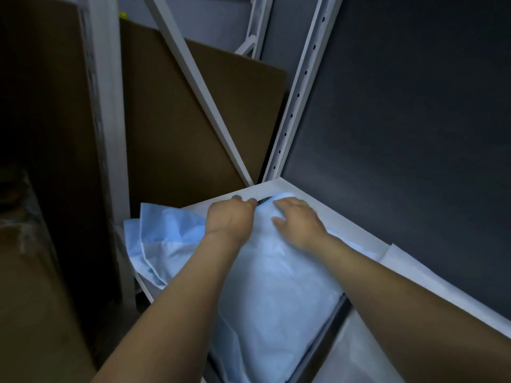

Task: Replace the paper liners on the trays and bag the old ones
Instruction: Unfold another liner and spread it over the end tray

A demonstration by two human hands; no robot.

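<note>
Head view: the left hand [231, 217] is at the far end of the blue paper liner [276, 286]. Its fingers [237, 198] are curled tight over the sheet's far edge, with little gap between them and the palm. It seems to grip that edge, though the fingertips are hidden beneath it. The right hand [297, 218] lies just beside it on the right, apart from it by a narrow dark slit. This hand is spread flat on the liner with the thumb held out to the side and the fingers nearly straight, pressing down on a puffed-up bulge of paper and holding nothing.

The liner lies under both hands and runs back toward the person beneath both forearms, resting in a white tray [265, 189]. The tray's bare far corner shows just beyond the fingertips. To the left of the left wrist, the liner spills over the tray's side in crumpled folds.

Below the right forearm is white paper [356, 355]. Beyond the hands a white rack post [301, 92] with a row of holes rises from the tray's corner. Sheets of brown cardboard [193, 120] lean to the left of it — a dark panel [401, 134] fills the right.
</note>
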